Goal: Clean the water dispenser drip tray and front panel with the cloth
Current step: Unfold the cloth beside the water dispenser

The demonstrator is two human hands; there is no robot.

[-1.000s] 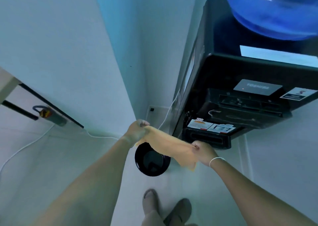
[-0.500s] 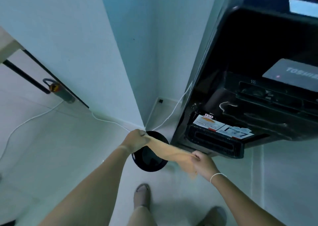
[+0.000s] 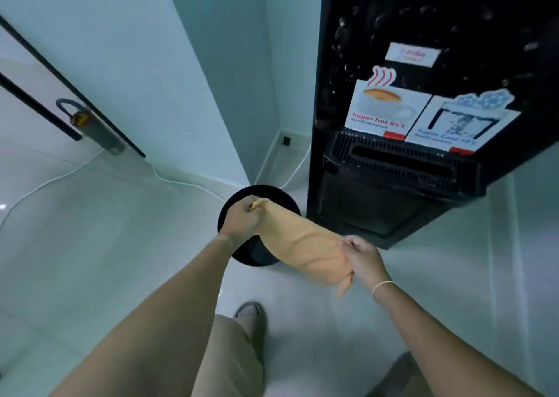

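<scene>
A black water dispenser (image 3: 378, 203) stands at the right, its glossy front panel (image 3: 429, 24) streaked with marks. Hot and cold stickers sit above the slotted black drip tray (image 3: 399, 160). I hold an orange cloth (image 3: 305, 245) stretched between both hands, below and left of the tray and apart from it. My left hand (image 3: 242, 218) grips one end of the cloth. My right hand (image 3: 363, 260) grips the other end, with a corner hanging below it.
A round black bin (image 3: 272, 192) sits on the floor under my left hand, beside the dispenser. A white cable (image 3: 181, 182) runs along the pale floor by the wall. A dark door frame with a stopper (image 3: 90, 124) is at the left. My feet show at the bottom.
My view has dropped and come closer to the dispenser, so the bottle and top are out of frame and the drip tray is larger. Both hands still hold the cloth stretched.
</scene>
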